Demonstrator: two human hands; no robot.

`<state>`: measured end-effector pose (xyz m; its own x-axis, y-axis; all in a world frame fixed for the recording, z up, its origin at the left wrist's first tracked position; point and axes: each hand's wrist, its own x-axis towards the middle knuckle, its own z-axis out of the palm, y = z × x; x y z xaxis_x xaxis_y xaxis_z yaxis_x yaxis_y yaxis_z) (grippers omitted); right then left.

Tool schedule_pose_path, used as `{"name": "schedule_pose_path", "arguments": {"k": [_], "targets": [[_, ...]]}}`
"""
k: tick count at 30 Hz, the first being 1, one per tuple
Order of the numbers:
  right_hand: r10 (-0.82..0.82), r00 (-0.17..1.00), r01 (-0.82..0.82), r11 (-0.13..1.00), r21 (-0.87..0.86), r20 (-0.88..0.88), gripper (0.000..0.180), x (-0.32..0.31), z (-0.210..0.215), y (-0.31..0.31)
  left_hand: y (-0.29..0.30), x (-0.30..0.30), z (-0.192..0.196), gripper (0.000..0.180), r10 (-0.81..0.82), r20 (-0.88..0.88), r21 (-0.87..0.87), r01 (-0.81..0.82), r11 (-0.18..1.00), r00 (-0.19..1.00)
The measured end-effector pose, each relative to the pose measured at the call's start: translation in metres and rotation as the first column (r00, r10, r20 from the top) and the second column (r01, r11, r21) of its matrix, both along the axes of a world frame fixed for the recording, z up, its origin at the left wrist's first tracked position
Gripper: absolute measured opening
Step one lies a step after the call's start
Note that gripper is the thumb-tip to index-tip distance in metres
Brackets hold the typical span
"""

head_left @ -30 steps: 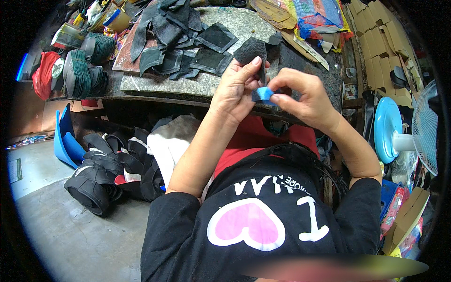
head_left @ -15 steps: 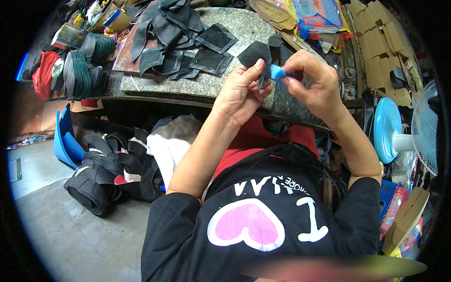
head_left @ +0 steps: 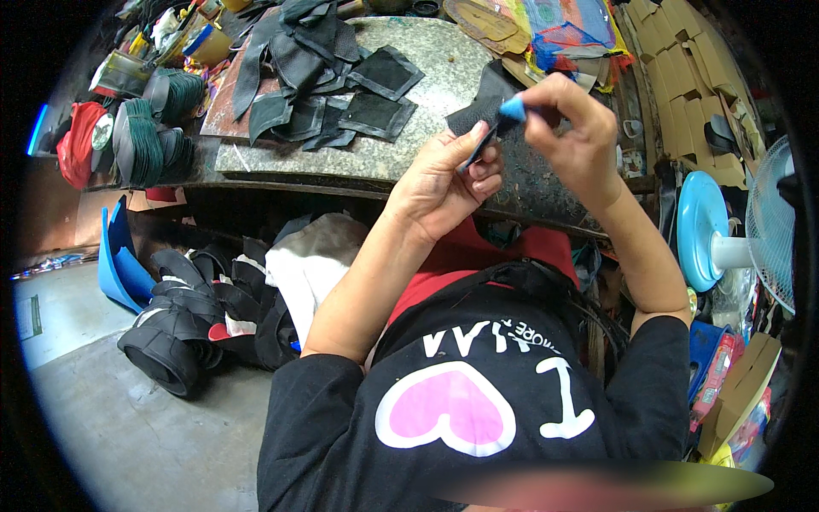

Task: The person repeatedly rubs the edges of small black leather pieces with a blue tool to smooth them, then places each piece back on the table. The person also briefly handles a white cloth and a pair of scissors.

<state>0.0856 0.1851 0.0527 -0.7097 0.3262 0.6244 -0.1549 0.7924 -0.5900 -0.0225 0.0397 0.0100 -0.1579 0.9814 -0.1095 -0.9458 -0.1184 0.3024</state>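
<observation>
Above the near edge of the stone slab [head_left: 324, 166], my left hand [head_left: 444, 175] is closed on a black leather piece [head_left: 479, 147], seen nearly edge-on between thumb and fingers. A small blue piece [head_left: 513, 109], foam-like, is pinched between thumb and forefinger of my right hand [head_left: 572, 141]. It meets the upper edge of the leather; whether it presses on it, I cannot tell. Just beyond the fingers is more dark leather [head_left: 493, 85], partly overlapped by the held piece. Several square black leather pieces [head_left: 375, 115] with paler borders lie on the slab to the left.
Black leather strips [head_left: 303, 55] are heaped at the slab's back left. Bundled stacks of dark soles [head_left: 141, 136] stand farther left. Black shoe parts [head_left: 183, 324] pile up below the bench. A fan [head_left: 772, 222] with a blue base stands right, beneath cardboard boxes [head_left: 682, 81].
The leather in my left hand has turned from showing its face to nearly edge-on. My right hand has risen slightly with the blue piece, which now shows less of itself.
</observation>
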Motion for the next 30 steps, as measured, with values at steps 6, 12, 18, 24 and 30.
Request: {"name": "schedule_pose_path", "arguments": {"k": [6, 12, 18, 24, 30], "targets": [[-0.027, 0.999, 0.029, 0.997, -0.075, 0.036, 0.011, 0.005, 0.004, 0.002, 0.002, -0.002, 0.004, 0.02, 0.029, -0.012, -0.023, -0.03, 0.999, 0.999], [0.318, 0.946, -0.324, 0.934, 0.149, 0.064, 0.024, 0.01, 0.001, -0.035, 0.008, -0.003, 0.001, 0.02, 0.154, -0.249, -0.187, -0.204, 0.961, 0.956], [0.187, 0.98, -0.185, 0.982, 0.045, -0.06, 0.022, 0.013, 0.008, -0.026, 0.006, -0.007, -0.004, 0.012, 0.205, -0.271, -0.136, -0.248, 0.959, 0.941], [0.31, 0.95, -0.311, 0.928, 0.205, 0.038, 0.026, 0.008, 0.0, -0.033, 0.008, 0.0, 0.003, 0.009, 0.267, -0.323, -0.102, -0.314, 0.944, 0.908], [0.23, 0.971, -0.235, 0.969, 0.078, 0.067, 0.022, 0.015, -0.001, -0.019, 0.006, -0.006, -0.005, 0.035, 0.327, -0.515, -0.064, -0.415, 0.907, 0.793]]}}
